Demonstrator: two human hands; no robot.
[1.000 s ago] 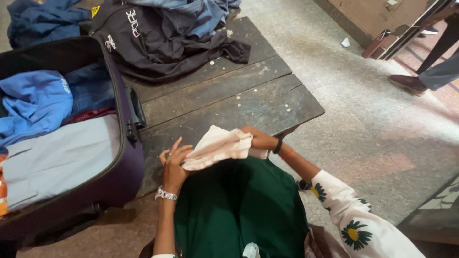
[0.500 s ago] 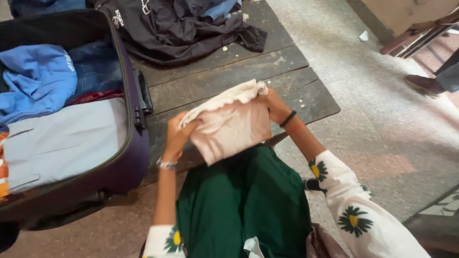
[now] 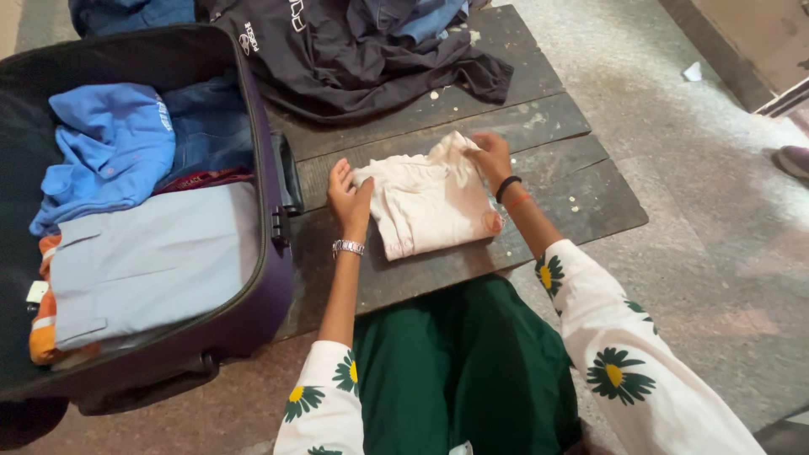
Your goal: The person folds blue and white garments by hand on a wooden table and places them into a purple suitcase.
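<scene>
— Item one, nearest us: the person's lap in green cloth (image 3: pixel 455 371), white sleeves with yellow-centred flowers (image 3: pixel 624 354). What is the work?

— Folding. A pale pink garment (image 3: pixel 425 202) lies flat on the dark wooden platform (image 3: pixel 573 194), already doubled into a rough rectangle. To do it well, I judge the edges want squaring: press the left side down, draw the upper right corner taut, smooth the creases before the next fold.

— The hands?

— Left hand (image 3: pixel 347 198): fingers extended and mostly flat, resting on the garment's left edge, pinning rather than gripping. A metal bracelet (image 3: pixel 347 247) at the wrist. Right hand (image 3: pixel 490 156): fingers curled at the garment's upper right corner, seemingly pinching a fold of cloth; whether it is truly clamped I cannot tell for certain. Dark and red bands (image 3: pixel 510 192) at that wrist. The hands stand apart, the garment between them.

— Beside them?

— Purple suitcase (image 3: pixel 270 278), open, just left of the platform. Contents: a folded light grey piece (image 3: pixel 152 261), a blue shirt (image 3: pixel 105 143), denim (image 3: pixel 206 126), something orange (image 3: pixel 42 333) at the near corner.

— Farther?

— A heap of black clothing (image 3: pixel 362 63) at the platform's far end, blue pieces on top. Speckled stone floor (image 3: pixel 699 211) to the right.
</scene>
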